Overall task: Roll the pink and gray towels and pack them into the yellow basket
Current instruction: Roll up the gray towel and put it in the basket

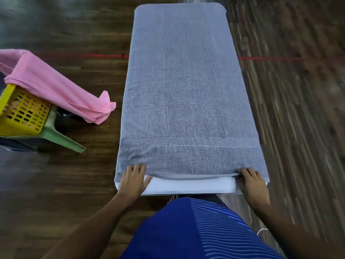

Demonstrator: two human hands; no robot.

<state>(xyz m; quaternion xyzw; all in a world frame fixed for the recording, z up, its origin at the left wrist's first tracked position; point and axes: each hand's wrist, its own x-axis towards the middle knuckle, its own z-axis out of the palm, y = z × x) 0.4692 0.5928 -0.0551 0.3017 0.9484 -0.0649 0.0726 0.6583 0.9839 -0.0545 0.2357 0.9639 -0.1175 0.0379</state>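
White table, green stool, wooden floor.

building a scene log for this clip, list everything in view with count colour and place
gray towel: 1, gray, spread flat along the white table
white table: 1, white, centre, under the gray towel, near end bare
pink towel: 1, pink, left, unrolled, draped over the yellow basket
yellow basket: 1, yellow, far left, on the green stool
green stool: 1, green, left, under the basket
floor: 1, dark brown wood, all around
red line: 1, red, across the floor, hidden where the table crosses it
garment: 1, blue, striped, bottom centre
left hand: 1, pinches the gray towel's near edge at its left corner
right hand: 1, pinches the same edge at its right corner
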